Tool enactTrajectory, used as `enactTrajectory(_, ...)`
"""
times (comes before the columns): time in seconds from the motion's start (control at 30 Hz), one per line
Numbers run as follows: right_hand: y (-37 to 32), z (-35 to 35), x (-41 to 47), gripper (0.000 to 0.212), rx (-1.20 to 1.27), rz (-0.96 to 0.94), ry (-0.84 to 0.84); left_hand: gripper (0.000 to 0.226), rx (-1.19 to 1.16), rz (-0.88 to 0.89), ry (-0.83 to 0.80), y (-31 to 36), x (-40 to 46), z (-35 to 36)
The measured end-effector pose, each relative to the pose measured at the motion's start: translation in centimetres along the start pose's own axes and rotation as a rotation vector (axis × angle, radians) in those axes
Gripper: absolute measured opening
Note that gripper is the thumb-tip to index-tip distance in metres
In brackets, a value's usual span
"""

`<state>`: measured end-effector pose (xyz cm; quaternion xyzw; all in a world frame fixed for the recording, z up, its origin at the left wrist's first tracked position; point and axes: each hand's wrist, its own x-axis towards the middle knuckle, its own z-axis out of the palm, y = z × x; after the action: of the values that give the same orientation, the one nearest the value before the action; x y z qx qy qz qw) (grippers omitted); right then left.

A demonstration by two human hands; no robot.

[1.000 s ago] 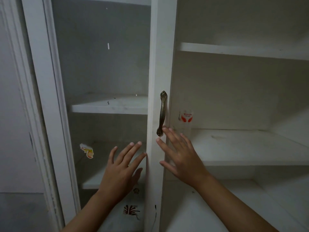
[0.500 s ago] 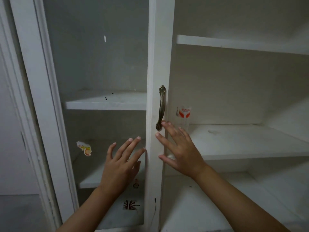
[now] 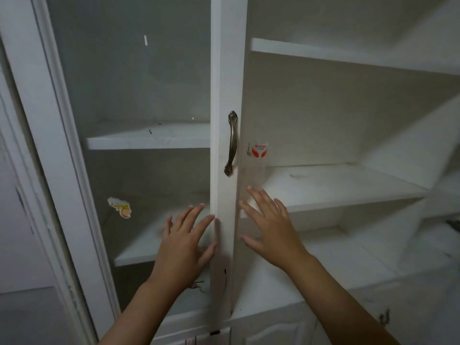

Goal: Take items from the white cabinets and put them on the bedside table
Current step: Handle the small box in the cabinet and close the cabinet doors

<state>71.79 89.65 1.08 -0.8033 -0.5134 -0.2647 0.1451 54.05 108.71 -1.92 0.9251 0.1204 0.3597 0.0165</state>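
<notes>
While both hands are raised with fingers spread, holding nothing, left hand (image 3: 183, 247) lies against the glazed cabinet door (image 3: 221, 207); right hand (image 3: 272, 229) sits right of its edge, below the metal handle (image 3: 232, 143). White shelves (image 3: 336, 185) behind.

White cabinet (image 3: 323, 100) with bare shelves, glass door (image 3: 224, 70) bearing a metal handle (image 3: 232, 143), left hand (image 3: 183, 247) spread flat on the glass, right hand (image 3: 271, 227) spread past the door's edge, stickers (image 3: 120, 207) on the glass
</notes>
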Motion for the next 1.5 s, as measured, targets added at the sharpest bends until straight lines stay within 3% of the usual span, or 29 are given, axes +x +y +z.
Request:
enactTrajectory(0.33,0.2,3.4,-15.4,0.074,0.098,0.445,-0.215,0.067,-0.125,-0.064,-0.281,1.8,-8.9,6.1)
enactTrajectory(0.77,2.2,-0.3,-31.6,0.096,0.040,0.853,-0.389,0.067,-0.328,-0.001,-0.466,9.8,-12.2,9.2)
enactTrajectory(1.17,9.3,-9.1,-42.5,0.077,0.017,1.041,-0.313,0.064,-0.445,0.145,-0.470,26.2,-10.3,11.7)
enactTrajectory(1.5,17.7,-17.4,-52.7,0.096,-0.043,1.121,-0.205,0.069,-0.417,0.268,-0.460,42.2,-8.4,14.5)
